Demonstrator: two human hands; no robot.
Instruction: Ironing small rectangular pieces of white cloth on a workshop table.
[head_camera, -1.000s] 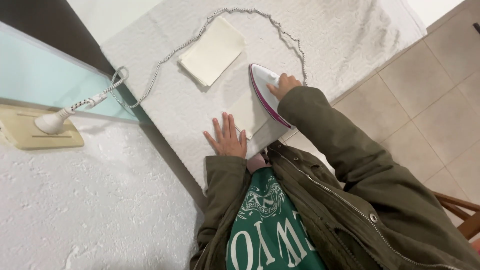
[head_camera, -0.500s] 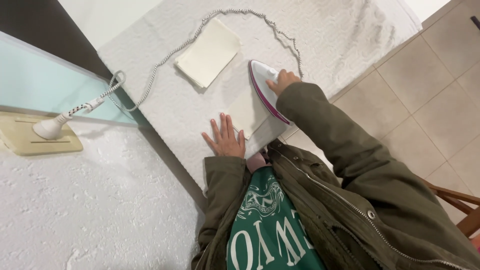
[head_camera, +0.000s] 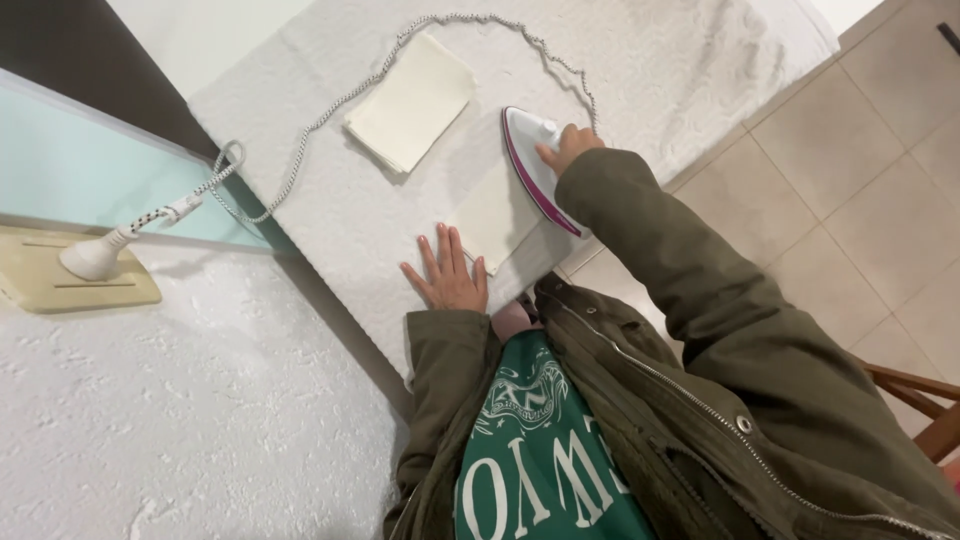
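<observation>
Head view: person ironing at white-covered table (head_camera: 700, 60).
Right hand (head_camera: 568, 148): grip closing around iron (head_camera: 535, 165), resting on flat cloth (head_camera: 495, 215).
Left hand (head_camera: 450, 275): lying open, pressing table beside cloth.
Folded cloths (head_camera: 410, 100): lying nearby.

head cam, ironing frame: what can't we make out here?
- Soleplate of the iron: faces down onto the cloth, hidden in the head view.
- Iron's handle: covered by the right hand, so the grip is unclear.
- Right edge of the cloth: under the iron and the sleeve.
- Left hand: palm side pressed flat, unseen.
- Folded stack: number of pieces too small to tell.
- Wooden chair: cut off by the right edge.
</observation>
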